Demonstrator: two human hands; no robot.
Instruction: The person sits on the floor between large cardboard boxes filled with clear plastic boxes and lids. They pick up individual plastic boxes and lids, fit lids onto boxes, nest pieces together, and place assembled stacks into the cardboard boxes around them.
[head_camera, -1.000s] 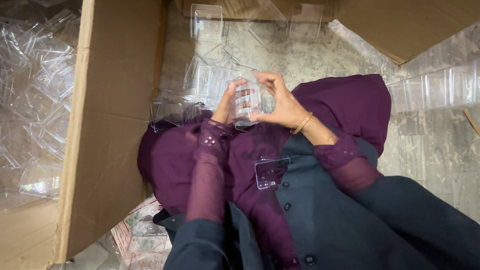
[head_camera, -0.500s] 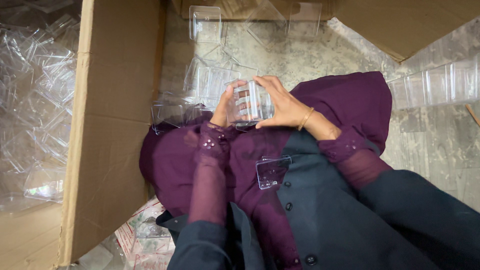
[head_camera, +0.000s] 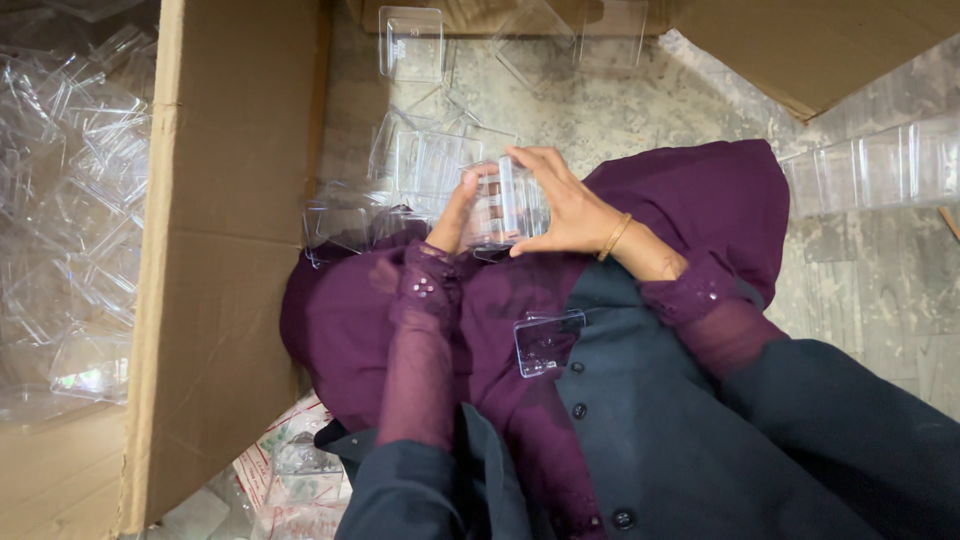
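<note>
Grey mottled stone floor (head_camera: 650, 110) runs under everything I see, with a big cardboard box (head_camera: 225, 250) open on my left, its inside heaped with clear plastic containers (head_camera: 70, 220). More loose clear trays (head_camera: 410, 170) lie on the floor just past the hands, one clear lid (head_camera: 548, 342) rests on the purple lap cloth (head_camera: 350, 330), and a row of clear tubs (head_camera: 880, 165) sits to the right. Left hand (head_camera: 455, 215) and right hand (head_camera: 560, 205) both clamp a small clear box (head_camera: 503, 208) above the lap. Since half a second ago, it sits barely changed.

Packing workshop: cartons (head_camera: 220, 250), clear plastic boxes (head_camera: 70, 200)
</note>
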